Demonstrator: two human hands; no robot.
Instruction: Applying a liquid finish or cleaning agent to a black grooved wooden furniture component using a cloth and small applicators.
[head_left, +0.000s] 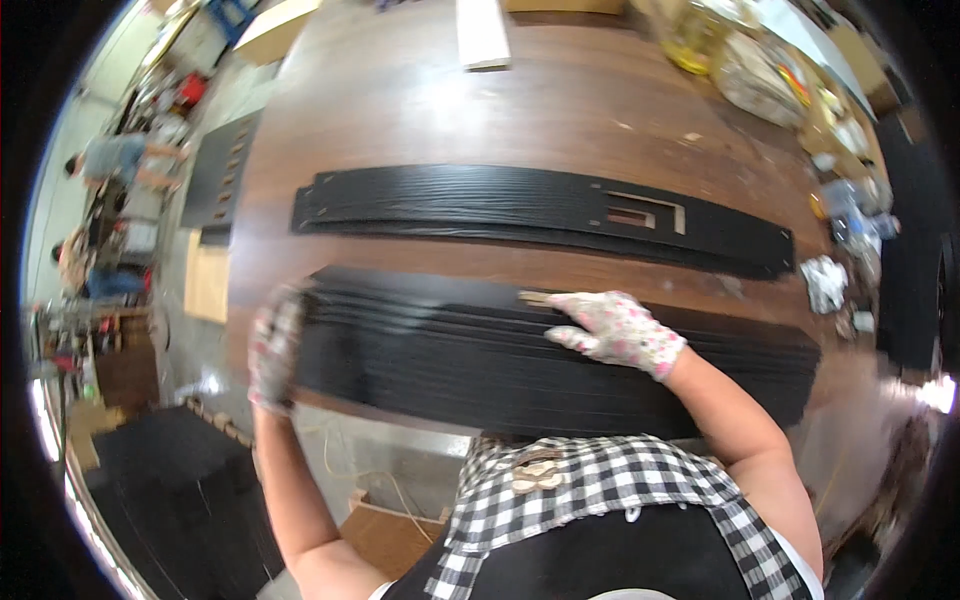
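A stack of long black boards (420, 345) lies along the near side of the brown table, its layers slightly offset. At its left end is my left hand (277, 345) in a patterned glove, smeared by motion, so its finger positions do not show clearly. Over the right half of the stack, my right hand (620, 332), in a white glove with pink spots, has its fingers stretched forward and thumb apart. A small tan strip (534, 297) sits by its fingertips; whether they touch it I cannot tell.
More long black boards (450, 205) lie beyond the stack, the top one with a rectangular cutout. A white strip (482, 35) is at the table's far edge. Bags, bottles and a yellow-liquid jar (692, 40) crowd the right side. Two people are at far left.
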